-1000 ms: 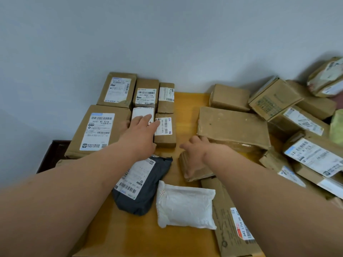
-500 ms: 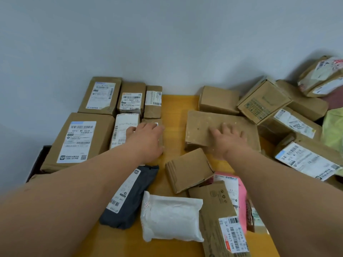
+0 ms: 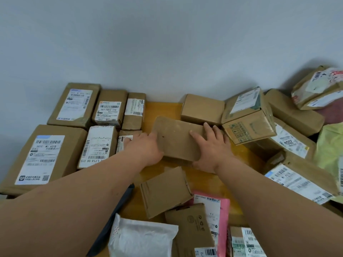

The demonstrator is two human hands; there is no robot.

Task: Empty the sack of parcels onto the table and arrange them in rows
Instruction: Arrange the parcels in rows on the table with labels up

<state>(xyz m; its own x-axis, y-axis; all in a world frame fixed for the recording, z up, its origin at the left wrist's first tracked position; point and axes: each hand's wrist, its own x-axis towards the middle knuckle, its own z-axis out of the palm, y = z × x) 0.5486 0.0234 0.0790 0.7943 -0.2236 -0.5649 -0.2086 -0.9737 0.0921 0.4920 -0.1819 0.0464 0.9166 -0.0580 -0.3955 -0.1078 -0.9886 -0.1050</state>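
The yellow table (image 3: 163, 110) stood against a grey wall (image 3: 167, 43), carrying labelled cardboard parcels in two rows at its left end and a loose heap at its right. A flat unlabelled brown parcel (image 3: 178, 140) lay at the centre. The right hand (image 3: 213, 147) pressed flat on its top, fingers extended. The left hand (image 3: 146, 149) gripped its left edge, fingers hidden beneath.
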